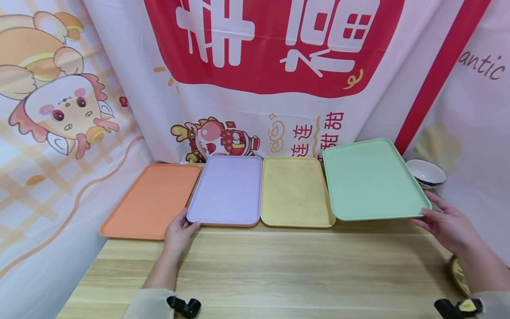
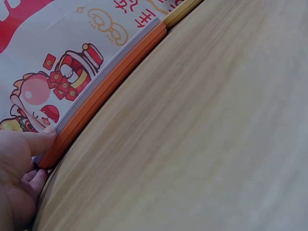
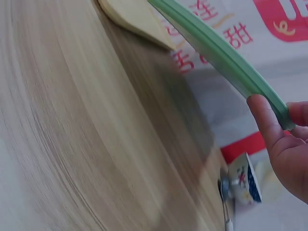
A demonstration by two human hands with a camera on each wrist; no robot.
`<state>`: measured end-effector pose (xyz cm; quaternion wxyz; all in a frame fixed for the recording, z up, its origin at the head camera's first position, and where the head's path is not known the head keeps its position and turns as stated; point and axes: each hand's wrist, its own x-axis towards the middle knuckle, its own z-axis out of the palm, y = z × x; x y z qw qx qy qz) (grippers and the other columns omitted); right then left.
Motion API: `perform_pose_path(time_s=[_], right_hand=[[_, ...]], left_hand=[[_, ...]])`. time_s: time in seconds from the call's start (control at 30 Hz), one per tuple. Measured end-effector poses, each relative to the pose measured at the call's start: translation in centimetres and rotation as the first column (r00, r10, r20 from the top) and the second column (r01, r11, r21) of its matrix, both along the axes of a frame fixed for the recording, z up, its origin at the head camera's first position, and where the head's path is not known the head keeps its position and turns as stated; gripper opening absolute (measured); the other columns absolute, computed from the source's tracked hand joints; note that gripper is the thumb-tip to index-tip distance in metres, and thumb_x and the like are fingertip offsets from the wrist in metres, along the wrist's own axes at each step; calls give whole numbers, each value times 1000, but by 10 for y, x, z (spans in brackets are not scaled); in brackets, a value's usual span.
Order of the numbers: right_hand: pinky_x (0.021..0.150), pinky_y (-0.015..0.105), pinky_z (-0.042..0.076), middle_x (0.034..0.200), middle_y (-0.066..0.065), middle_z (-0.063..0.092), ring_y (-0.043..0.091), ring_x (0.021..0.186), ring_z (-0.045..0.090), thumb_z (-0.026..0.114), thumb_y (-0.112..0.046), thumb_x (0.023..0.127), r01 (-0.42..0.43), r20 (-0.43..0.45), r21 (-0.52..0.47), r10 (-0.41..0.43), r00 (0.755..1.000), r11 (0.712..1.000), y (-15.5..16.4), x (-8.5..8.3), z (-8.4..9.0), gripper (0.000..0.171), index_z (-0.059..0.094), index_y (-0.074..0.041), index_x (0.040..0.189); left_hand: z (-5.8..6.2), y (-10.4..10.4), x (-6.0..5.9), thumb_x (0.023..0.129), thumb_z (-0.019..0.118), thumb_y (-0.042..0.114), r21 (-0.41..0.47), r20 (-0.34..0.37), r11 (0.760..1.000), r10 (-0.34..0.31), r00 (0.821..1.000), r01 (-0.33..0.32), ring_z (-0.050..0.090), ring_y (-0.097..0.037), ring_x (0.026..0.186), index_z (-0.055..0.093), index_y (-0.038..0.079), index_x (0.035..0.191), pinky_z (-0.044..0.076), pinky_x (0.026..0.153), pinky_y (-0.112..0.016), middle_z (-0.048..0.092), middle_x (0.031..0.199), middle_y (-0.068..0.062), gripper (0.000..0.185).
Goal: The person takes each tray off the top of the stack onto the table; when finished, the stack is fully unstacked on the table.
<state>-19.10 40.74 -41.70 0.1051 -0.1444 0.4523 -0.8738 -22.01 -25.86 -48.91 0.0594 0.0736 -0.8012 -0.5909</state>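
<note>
Pinching green tray (image 1: 376,179), raised beside yellow tray (image 1: 296,191), by near right corner with right hand (image 1: 450,228); gripping purple tray (image 1: 226,190) over orange tray (image 2: 106,94) with left hand (image 1: 179,232). Likely light, stiff, slick; hold by rims.

The person's bare left grip (image 1: 178,232) pinches, thumb (image 2: 38,142) above fingers (image 2: 36,182), on the left of the pale wood-grained worktop (image 1: 263,274); the bare right grip (image 1: 448,223) pinches above its right side. Left forearm (image 1: 162,268) and right forearm (image 1: 486,268) reach forward, well apart.
</note>
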Motion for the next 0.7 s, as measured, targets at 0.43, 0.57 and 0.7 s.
perform_pose_path(time_s=[0.43, 0.57, 0.7], right_hand=[[84, 32, 63, 111, 7, 69, 21, 98, 71, 24, 14, 101, -10, -31, 76, 13, 999, 997, 24, -10, -22, 52, 59, -14, 127], [83, 31, 63, 112, 5, 69, 20, 98, 70, 22, 15, 100, -3, -36, 88, 6, 999, 996, 25, -13, -30, 56, 61, -15, 127], [81, 30, 64, 109, 3, 70, 20, 96, 71, 28, 14, 101, 50, 0, 106, -50, 999, 993, 22, -15, -35, 52, 62, -19, 123]], left_hand=[[-2, 0, 1, 92, 65, 1, 11, 1, 1000, 0, 1000, 0, 29, -41, 145, 24, -13, 149, 31, 119, -41, 28, 154, -32, 72], [0, 1, 1, 92, 65, 2, 15, 2, 1000, 1, 1000, -1, 28, -41, 145, 24, -13, 149, 31, 119, -41, 28, 154, -32, 72], [1, 2, 3, 91, 65, 1, 24, -9, 1000, -2, 1000, 2, 28, -43, 145, 23, -13, 149, 30, 119, -42, 27, 154, -33, 73]])
